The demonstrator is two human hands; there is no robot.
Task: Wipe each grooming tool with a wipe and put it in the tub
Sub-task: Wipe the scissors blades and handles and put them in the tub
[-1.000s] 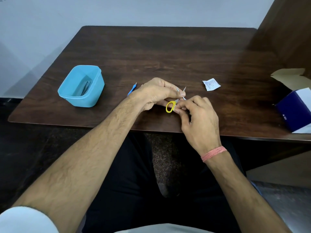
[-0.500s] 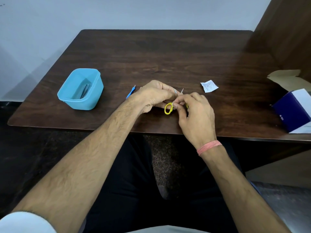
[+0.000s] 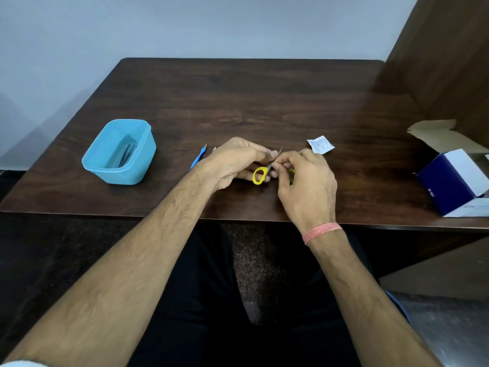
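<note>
Small scissors with yellow handle loops (image 3: 259, 175) are held between both hands near the table's front edge. My right hand (image 3: 307, 185) pinches them at the handles, one loop hidden behind its fingers. My left hand (image 3: 232, 161) grips a small wipe (image 3: 275, 154) folded around the blades, so the blades are mostly hidden. A light blue tub (image 3: 119, 152) stands at the left with a dark metal tool (image 3: 126, 154) lying inside. A blue-handled tool (image 3: 199, 157) lies on the table just left of my left hand.
A torn white wipe sachet (image 3: 320, 144) lies right of my hands. An open dark blue and white box (image 3: 455, 181) sits at the table's right edge, below a wooden side panel (image 3: 447, 62). The dark wooden table (image 3: 238, 102) reaches back to a pale wall.
Both hands have stayed together on the scissors, and the blade tips that stuck out past my left hand are now covered by the wipe. The view has tilted slightly.
</note>
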